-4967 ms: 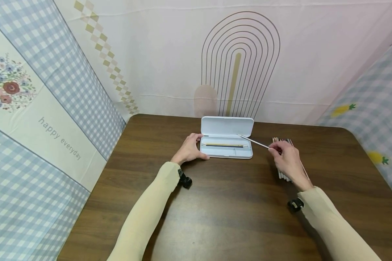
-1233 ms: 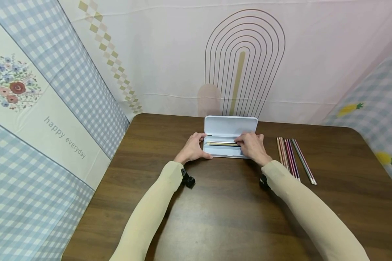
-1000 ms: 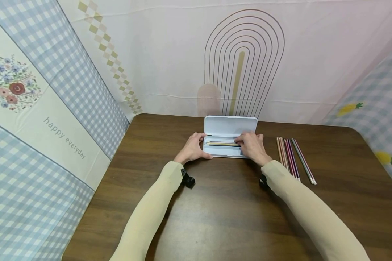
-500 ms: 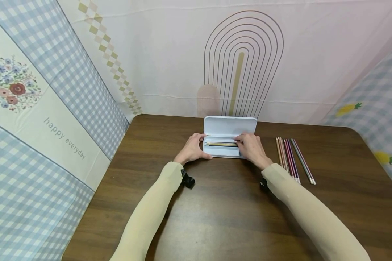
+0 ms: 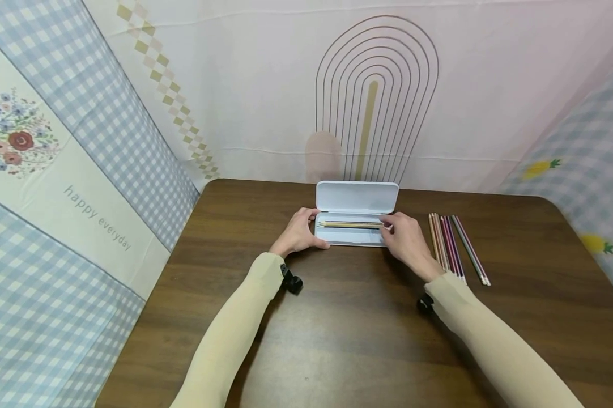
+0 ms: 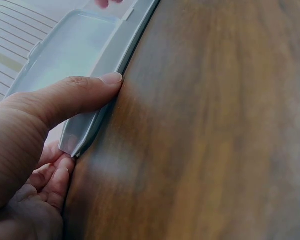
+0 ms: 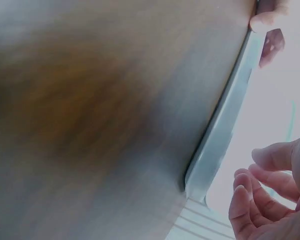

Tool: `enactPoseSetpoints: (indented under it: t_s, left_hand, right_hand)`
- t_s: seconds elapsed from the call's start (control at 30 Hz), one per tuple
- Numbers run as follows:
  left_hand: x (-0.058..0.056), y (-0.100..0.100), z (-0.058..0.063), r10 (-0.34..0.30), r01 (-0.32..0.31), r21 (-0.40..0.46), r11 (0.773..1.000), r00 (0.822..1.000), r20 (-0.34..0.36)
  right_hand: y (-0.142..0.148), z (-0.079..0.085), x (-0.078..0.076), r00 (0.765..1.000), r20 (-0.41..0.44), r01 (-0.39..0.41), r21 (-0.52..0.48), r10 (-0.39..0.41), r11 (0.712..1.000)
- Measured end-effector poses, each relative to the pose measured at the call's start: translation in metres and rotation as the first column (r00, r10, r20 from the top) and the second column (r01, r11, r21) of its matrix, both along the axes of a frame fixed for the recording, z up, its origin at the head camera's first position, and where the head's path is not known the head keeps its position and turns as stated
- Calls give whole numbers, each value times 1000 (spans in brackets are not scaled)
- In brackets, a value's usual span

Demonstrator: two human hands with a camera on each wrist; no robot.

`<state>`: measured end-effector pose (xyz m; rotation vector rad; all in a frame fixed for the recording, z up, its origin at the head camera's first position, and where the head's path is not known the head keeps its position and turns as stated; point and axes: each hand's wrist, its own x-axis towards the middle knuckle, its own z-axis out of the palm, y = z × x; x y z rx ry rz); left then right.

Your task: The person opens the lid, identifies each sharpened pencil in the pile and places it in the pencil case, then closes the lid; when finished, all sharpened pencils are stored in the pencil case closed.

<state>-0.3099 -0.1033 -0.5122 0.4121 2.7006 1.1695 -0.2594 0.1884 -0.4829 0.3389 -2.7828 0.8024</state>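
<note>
Patterned wall cloth [image 5: 255, 85]: hangs just behind the far edge, leaving little room past the raised lid.
Wooden surface [image 5: 357, 340]: carries everything; its near part separates the person from the case.
Pencil case [image 5: 357, 197]: near the far edge, open, lid tipped back, probably to keep the tray reachable from above.
Left hand [image 5: 297, 231]: grips the case's left end, thumb on the front edge and fingers round the end, likely to steady it.
Right hand [image 5: 404, 235]: fingers loosely bent at the tray's right end, apparently holding nothing; it hides part of that end.
Loose pencils [image 5: 451, 245]: side by side right of the case, seemingly for easy reach; the right sleeve partly covers their near ends.
Pencils in the tray [image 5: 349, 225]: lengthwise, close together, perhaps to save space; exact count unclear.
</note>
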Motion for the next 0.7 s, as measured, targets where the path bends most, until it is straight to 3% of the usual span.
enactPoseSetpoints:
  t_s: [0.3, 0.7]
  left_hand:
    - [2, 0, 1, 9, -9, 6, 1000, 1000, 6]
    - [2, 1, 2, 8, -8, 10, 1000, 1000, 22]
  right_hand:
    - [35, -1, 21, 998, -16, 67, 25, -67, 997]
    - [78, -3, 38, 993, 47, 106, 69, -109, 992]
